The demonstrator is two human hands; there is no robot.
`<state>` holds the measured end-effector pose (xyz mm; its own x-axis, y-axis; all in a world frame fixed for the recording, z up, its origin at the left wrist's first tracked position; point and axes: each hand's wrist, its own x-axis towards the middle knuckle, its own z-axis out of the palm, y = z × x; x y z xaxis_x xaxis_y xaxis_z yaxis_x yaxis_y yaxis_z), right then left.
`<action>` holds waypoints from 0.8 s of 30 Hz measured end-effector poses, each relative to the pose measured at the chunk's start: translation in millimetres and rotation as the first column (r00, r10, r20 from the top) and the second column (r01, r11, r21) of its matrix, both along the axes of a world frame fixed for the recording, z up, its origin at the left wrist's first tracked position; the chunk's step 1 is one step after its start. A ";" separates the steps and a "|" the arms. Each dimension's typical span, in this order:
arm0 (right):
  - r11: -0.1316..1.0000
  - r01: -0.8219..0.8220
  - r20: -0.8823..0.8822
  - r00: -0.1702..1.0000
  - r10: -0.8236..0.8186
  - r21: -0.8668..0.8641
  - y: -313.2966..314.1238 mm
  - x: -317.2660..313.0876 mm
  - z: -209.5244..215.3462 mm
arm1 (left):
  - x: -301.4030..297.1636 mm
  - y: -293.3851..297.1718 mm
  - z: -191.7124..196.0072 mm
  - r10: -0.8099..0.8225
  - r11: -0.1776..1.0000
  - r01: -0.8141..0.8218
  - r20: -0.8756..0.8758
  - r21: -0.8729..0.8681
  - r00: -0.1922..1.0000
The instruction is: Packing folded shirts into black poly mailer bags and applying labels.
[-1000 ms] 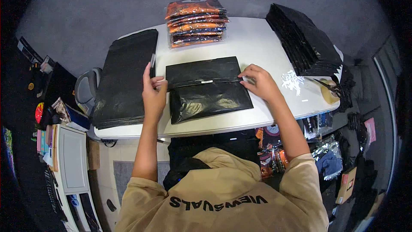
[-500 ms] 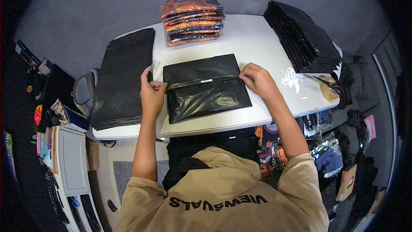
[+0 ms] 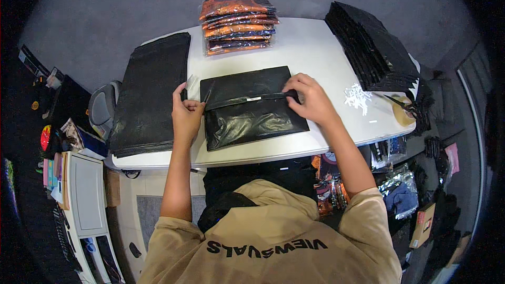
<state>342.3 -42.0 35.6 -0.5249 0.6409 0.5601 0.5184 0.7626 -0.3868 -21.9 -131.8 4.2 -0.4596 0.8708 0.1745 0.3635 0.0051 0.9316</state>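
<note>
A black plastic mailing bag [image 3: 252, 121] lies flat on the white table in front of me, a folded strip running across it with a small white label [image 3: 254, 99]. At the bag's left edge, my left hand [image 3: 185, 113] is closed, thumb against the end of the strip. A translucent strip [image 3: 193, 88] sticks up beside its fingers; whether they grip it is unclear. Curled over the strip's right end, my right hand [image 3: 309, 98] pinches the bag there, lifting the strip slightly.
Flat black bags [image 3: 150, 94] are stacked left. Orange and dark packaged garments [image 3: 239, 23] stand in a pile at the back. Right are a stack of filled black bags [image 3: 371, 47], white paper slips [image 3: 357, 99], scissors [image 3: 401, 102] and a tape roll [image 3: 404, 115].
My right hand has moved left from the bag's right edge onto the strip, its fingers curling around it. My left hand has stayed nearly still, and the bag lies in the same place.
</note>
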 end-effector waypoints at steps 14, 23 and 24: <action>0.974 -0.218 0.048 0.974 0.221 -0.053 -1.0 -68.7 -10.7 | 3.8 -3.4 2.2 -0.009 1.000 0.009 -0.007 0.005 1.000; 0.974 -0.226 0.041 0.973 0.226 -0.021 -2.6 -68.1 -11.9 | 7.7 17.8 24.3 0.039 0.982 0.012 -0.270 0.186 0.962; 0.974 -0.224 0.040 0.974 0.225 -0.023 -2.7 -67.2 -12.7 | 15.1 29.9 34.6 -0.059 0.970 0.138 -0.354 0.200 0.933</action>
